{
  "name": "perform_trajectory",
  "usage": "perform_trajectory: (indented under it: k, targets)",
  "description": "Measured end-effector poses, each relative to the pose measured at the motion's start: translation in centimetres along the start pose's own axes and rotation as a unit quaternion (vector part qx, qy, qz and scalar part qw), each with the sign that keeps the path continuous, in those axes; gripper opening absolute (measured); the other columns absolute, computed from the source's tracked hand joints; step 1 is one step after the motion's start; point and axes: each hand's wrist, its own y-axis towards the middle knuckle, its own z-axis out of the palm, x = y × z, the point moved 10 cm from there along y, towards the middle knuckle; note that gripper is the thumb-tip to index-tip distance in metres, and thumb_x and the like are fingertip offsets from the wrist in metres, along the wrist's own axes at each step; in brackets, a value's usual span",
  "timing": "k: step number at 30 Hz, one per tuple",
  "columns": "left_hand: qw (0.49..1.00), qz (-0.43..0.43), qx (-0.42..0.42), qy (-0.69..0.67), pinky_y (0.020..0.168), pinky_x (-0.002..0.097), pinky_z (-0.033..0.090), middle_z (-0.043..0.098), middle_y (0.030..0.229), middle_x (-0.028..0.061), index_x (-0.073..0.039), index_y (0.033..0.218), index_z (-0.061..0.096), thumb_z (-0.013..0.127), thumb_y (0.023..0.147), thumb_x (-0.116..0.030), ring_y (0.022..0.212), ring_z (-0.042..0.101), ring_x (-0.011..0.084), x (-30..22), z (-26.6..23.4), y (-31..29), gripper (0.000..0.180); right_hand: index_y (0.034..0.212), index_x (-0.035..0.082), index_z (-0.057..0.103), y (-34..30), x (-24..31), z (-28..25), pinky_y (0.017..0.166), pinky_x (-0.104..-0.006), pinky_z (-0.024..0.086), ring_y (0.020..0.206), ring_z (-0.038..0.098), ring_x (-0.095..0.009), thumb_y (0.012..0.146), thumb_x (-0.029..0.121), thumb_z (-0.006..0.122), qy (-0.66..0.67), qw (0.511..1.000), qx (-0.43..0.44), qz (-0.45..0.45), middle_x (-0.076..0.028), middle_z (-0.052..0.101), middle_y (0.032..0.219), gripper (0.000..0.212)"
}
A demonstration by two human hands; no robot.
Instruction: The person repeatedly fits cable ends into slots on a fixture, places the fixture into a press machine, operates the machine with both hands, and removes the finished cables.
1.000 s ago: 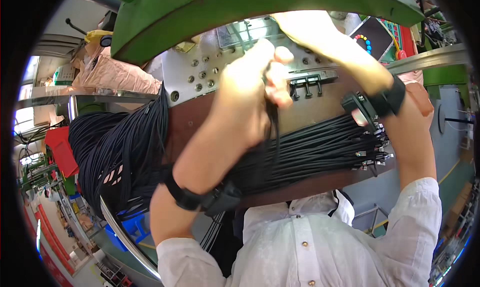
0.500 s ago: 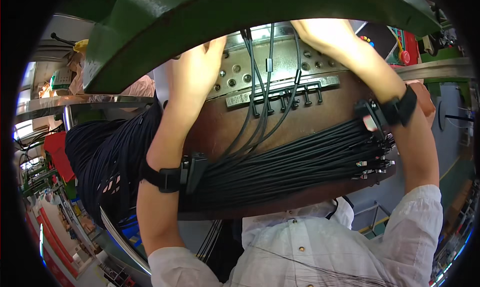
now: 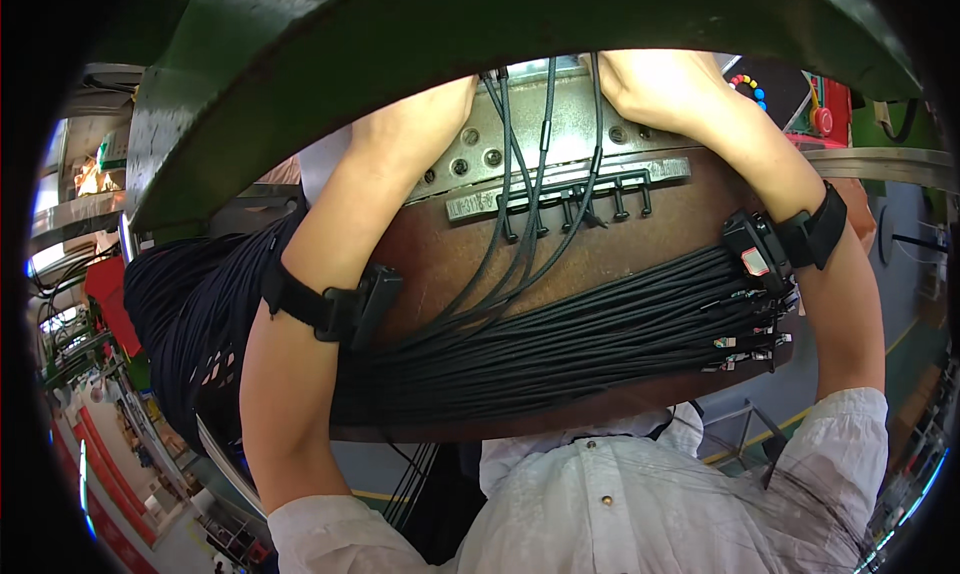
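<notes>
My left hand (image 3: 425,116) reaches onto the metal mould plate (image 3: 560,114), left of several black cables (image 3: 525,179); its fingers are hidden behind a green machine frame (image 3: 480,39). My right hand (image 3: 650,86) lies to the right of the same cables, knuckles bent, close to the rightmost cable. The frame's edge covers its fingertips, so what they hold does not show. The cables run down over a slotted metal bar (image 3: 570,189) with black moulded plastic pieces along it, and onto the brown table (image 3: 420,249).
A thick bundle of black cables (image 3: 560,339) lies across the near table, metal plug ends (image 3: 745,349) at right. More cable hangs in a heap (image 3: 200,314) at left. The green frame arches low over my hands. A red button (image 3: 822,121) is at far right.
My left hand has moved right, toward the cables, and its forearm now slants more. My right hand shows slightly lower and more bent. The green frame fills more of the upper view.
</notes>
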Motion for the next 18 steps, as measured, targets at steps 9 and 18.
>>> perform_trajectory:
  k: [9, 18]
  targets:
    - [0.999, -0.013, -0.014, -0.044, 0.064, 0.038, 0.049, 0.063, 0.082, 0.0124, -0.008, 0.105, 0.061, 0.064, 0.068, -0.005, 0.073, 0.061, 0.029, 0.3, -0.4, 0.5, 0.037, 0.077, 0.003, 0.064, -0.1, -3.0, -0.3, 0.048, -0.0377, 0.047, 0.048, 0.056, -0.026, 0.077, 0.024, 0.063, 0.043, 0.995, -0.044, 0.082, -0.011, 0.059, 0.058, 0.022]
    - [0.988, -0.1, -0.044, -0.11, 0.064, 0.0364, 0.05, 0.064, 0.077, 0.0113, -0.005, 0.085, 0.066, 0.065, 0.076, -0.018, 0.067, 0.06, 0.0275, 2.5, -0.5, -0.9, 0.016, 0.087, 0.005, 0.065, 0.1, -2.2, -0.3, 0.061, -0.0397, 0.05, 0.065, 0.061, -0.028, 0.079, 0.027, 0.061, 0.061, 0.989, 0.026, 0.134, -0.014, 0.063, 0.073, 0.023]
